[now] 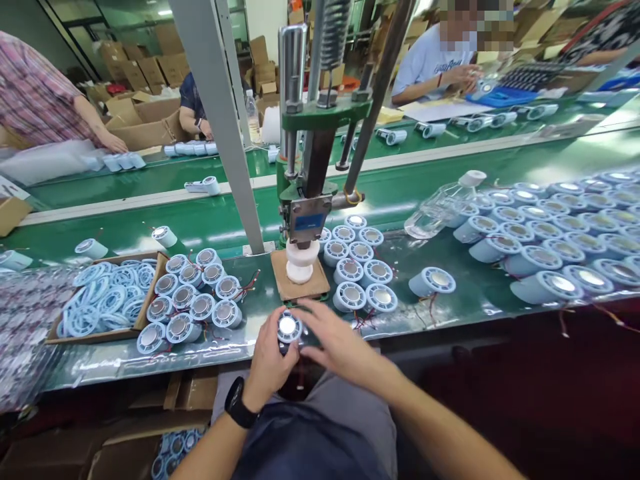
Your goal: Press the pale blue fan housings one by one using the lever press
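Note:
My left hand (pixel 271 357) is closed around a light-blue round housing (pixel 289 327) with a shiny silver disc on top, held upright at the bench's front edge. On the housing's right side, my right hand (pixel 337 343) has its fingers spread, close to the rim; whether they touch it I cannot tell. Just beyond both hands stands a green hand press (pixel 307 220), its white round pusher (pixel 303 252) above a white round seat (pixel 299 271) on a brown board (pixel 283 283). Similar housings with thin wires stand in a group (pixel 203 307) to the left and another (pixel 350 270) to the right.
A cardboard tray (pixel 143 330) of light-blue rings lies at the left, near a grey upright post (pixel 227 133). Lone housing (pixel 433 282), clear plastic bottle (pixel 440 207) and many more housings (pixel 540 260) occupy the right. Across the green conveyor (pixel 240 215), other people work.

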Demonstrator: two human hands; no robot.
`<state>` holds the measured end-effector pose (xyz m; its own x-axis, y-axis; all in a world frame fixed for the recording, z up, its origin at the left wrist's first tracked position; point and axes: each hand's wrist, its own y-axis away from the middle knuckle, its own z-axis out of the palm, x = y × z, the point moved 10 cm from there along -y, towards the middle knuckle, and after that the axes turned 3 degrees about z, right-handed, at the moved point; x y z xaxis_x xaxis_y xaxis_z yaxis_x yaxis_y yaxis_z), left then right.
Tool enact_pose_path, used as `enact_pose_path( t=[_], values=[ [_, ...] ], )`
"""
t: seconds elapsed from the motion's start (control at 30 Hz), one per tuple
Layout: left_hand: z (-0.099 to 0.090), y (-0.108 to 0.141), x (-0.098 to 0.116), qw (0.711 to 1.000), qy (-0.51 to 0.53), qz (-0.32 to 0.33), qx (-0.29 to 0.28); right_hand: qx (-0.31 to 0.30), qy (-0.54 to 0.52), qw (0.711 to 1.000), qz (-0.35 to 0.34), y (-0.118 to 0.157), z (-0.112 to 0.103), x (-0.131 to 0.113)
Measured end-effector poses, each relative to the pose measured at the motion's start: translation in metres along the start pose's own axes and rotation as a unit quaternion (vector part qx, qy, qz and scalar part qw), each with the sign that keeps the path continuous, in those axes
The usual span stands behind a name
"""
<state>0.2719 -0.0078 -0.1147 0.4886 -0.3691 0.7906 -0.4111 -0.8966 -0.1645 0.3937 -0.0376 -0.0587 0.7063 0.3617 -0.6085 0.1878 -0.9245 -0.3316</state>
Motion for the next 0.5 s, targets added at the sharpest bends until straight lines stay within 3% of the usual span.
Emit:
enact_pose_path(
  t=[0.03,0.1,0.17,0.23,0.27,0.33,0.4,0.5],
  values=[
    [-0.003,-0.003,0.0,1.0,0.01,-0.011,0.003,0.019,0.04,0.999,-0.02,-0.014,-0.037,-0.012],
    [-0.016,-0.016,0.002,0.999,0.025,-0.02,0.019,0.158,0.124,0.978,-0.054,-0.049,-0.135,-0.038],
    [-0.034,-0.037,0.009,0.998,0.029,-0.016,0.048,0.279,0.167,0.945,-0.039,-0.09,-0.222,-0.056],
    [-0.049,-0.064,0.015,0.997,0.036,-0.007,0.075,0.351,0.129,0.927,-0.009,-0.132,-0.283,-0.059],
    [-0.051,-0.078,0.017,0.996,0.045,-0.002,0.077,0.36,0.09,0.929,0.001,-0.153,-0.3,-0.057],
    [-0.046,-0.104,0.023,0.995,0.078,0.015,0.059,0.345,0.007,0.939,-0.007,-0.187,-0.311,-0.052],
    [-0.031,-0.125,0.03,0.991,0.127,0.034,0.02,0.321,-0.046,0.945,-0.03,-0.207,-0.306,-0.05],
    [-0.007,-0.144,0.034,0.977,0.205,0.038,-0.037,0.327,-0.053,0.942,-0.054,-0.214,-0.299,-0.046]
  ],
)
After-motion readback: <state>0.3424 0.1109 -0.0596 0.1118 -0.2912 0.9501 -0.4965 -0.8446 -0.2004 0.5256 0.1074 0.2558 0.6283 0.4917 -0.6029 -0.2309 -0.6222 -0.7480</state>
